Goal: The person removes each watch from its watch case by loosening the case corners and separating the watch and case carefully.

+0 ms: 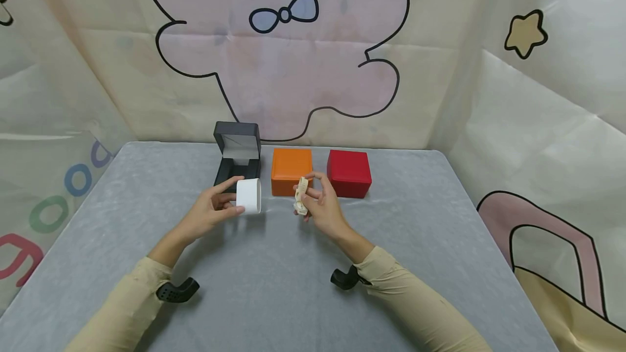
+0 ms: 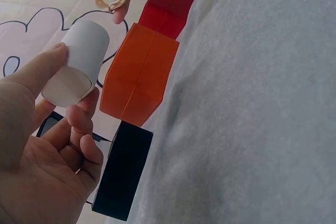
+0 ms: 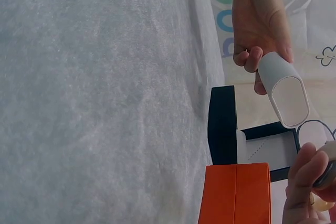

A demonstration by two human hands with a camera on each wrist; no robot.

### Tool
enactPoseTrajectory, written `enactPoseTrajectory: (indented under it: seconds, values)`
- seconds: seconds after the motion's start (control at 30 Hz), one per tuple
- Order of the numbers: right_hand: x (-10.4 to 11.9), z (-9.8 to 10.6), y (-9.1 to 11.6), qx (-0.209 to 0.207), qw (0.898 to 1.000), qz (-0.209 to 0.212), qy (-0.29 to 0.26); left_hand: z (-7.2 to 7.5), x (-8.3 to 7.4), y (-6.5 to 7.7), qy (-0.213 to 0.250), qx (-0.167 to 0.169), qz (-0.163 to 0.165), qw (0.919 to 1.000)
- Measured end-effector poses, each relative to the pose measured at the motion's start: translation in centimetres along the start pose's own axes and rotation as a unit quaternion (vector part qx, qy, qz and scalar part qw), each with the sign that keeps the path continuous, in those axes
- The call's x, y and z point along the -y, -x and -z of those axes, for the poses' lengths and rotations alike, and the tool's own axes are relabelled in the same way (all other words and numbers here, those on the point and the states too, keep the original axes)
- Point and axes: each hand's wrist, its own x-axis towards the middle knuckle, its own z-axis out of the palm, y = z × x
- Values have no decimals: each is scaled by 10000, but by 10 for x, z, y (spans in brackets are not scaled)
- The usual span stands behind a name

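My left hand [image 1: 205, 215] pinches a white oval roll [image 1: 249, 196], like a watch cushion, between thumb and fingers. It is up over the front of an open black box [image 1: 238, 133]. In the left wrist view the roll [image 2: 86, 51] has a smooth wall and a pale end face. To its right, my right hand [image 1: 326, 208] holds a cream-strapped wristwatch [image 1: 300, 197] by thumb and fingertips, in front of an orange box [image 1: 291, 171]. The left wrist view shows the watch's curved strap [image 2: 111, 2]; my fingers partly cover its case.
A closed red box [image 1: 349, 173] stands right of the orange one, near the back edge of the grey cloth-covered table [image 1: 274, 287]. The black box's lid is raised, showing a pale lining. Behind hangs a printed curtain [image 1: 440, 86].
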Motion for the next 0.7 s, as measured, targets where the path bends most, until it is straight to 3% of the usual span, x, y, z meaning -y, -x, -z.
enactPoseTrajectory:
  seconds: [0.5,0.7]
  values:
    - [-2,-9,-5,73,9999,14,-124,18,-2,-5,-8,-268,103,9996]
    - [-5,-14,-10,130,9998,41,-131,30,-1,-6,-374,-403,313,9980]
